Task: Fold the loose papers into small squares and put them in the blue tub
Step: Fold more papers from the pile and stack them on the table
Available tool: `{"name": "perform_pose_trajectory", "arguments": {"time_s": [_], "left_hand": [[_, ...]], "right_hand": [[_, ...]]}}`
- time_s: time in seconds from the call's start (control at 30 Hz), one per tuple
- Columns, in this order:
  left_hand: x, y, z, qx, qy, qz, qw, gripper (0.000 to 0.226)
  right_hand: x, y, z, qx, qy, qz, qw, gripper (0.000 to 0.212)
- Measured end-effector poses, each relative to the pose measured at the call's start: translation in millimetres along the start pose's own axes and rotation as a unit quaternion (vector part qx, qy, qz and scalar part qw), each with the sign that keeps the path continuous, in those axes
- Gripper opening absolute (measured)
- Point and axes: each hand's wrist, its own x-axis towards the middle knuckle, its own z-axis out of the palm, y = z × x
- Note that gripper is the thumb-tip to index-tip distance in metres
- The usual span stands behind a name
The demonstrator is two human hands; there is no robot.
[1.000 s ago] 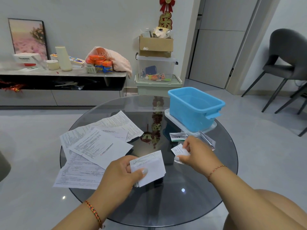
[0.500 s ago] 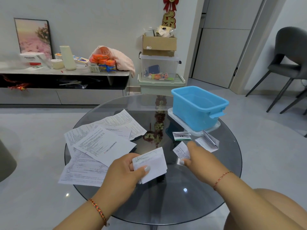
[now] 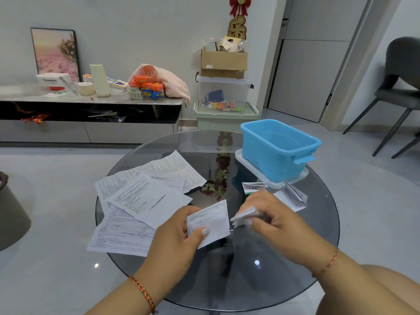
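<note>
We see the folded paper (image 3: 210, 223) held above the near middle of the round glass table (image 3: 318, 235), gripped by the left hand (image 3: 175, 242) with the thumb pressed across its lower front face. Just to its right, the right hand (image 3: 275, 221) pinches a smaller folded piece (image 3: 244, 216), blurred, its fingers curled around it; the two papers sit close together but we cannot tell whether they touch. The loose sheets (image 3: 145, 196) lie in an overlapping spread on the left half of the table, printed side up, one corner hanging past the near-left edge. The blue tub (image 3: 278, 151) stands at the far right of the table on a pale lid or tray (image 3: 256, 172); we see only its blue inside walls and floor, with no paper visible in it. Between the tub and the right hand lie a small folded slip with green print (image 3: 252, 187) and a larger folded white paper (image 3: 293, 196), partly open along its creases, both in front of the tub. Beyond the table, a stack rises against the wall: a green bin (image 3: 227, 119), a clear box holding toys (image 3: 223, 94), and a cardboard box (image 3: 223, 62) on top with odds and ends poking out. A low sideboard (image 3: 91, 110) to the left carries a framed picture (image 3: 55, 53), a cream vase (image 3: 100, 80) and a pink towel (image 3: 168, 83). A grey chair (image 3: 400, 87) stands at the far right.
</note>
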Motion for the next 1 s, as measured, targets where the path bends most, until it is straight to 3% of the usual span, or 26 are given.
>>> {"name": "perform_pose_trajectory", "arguments": {"time_s": [0.1, 0.23, 0.37, 0.43, 0.57, 0.7, 1.0], "left_hand": [[1, 1, 2, -0.014, -0.025, 0.013, 0.999, 0.02], [1, 5, -2, -0.019, -0.059, 0.046, 0.997, 0.025], [0, 6, -4, 0.027, -0.082, 0.073, 0.994, 0.019], [0, 7, -5, 0.04, -0.091, 0.079, 0.992, 0.021], [-1, 10, -4, 0.059, -0.099, 0.087, 0.99, 0.022], [-1, 10, -1, 0.083, -0.089, 0.097, 0.988, 0.028], [-5, 14, 7, 0.1, -0.096, 0.086, 0.987, 0.063]], "right_hand": [[-2, 5, 22, -0.095, -0.046, -0.009, 0.994, 0.016], [1, 11, 36, -0.204, -0.002, 0.024, 0.979, 0.006], [2, 8, 43, -0.191, 0.05, 0.06, 0.978, 0.033], [3, 10, 45, -0.191, 0.038, 0.071, 0.978, 0.05], [5, 8, 50, -0.059, 0.008, 0.087, 0.994, 0.06], [3, 3, 61, -0.04, 0.04, 0.11, 0.992, 0.089], [2, -7, 66, -0.107, 0.015, 0.083, 0.991, 0.089]]}}
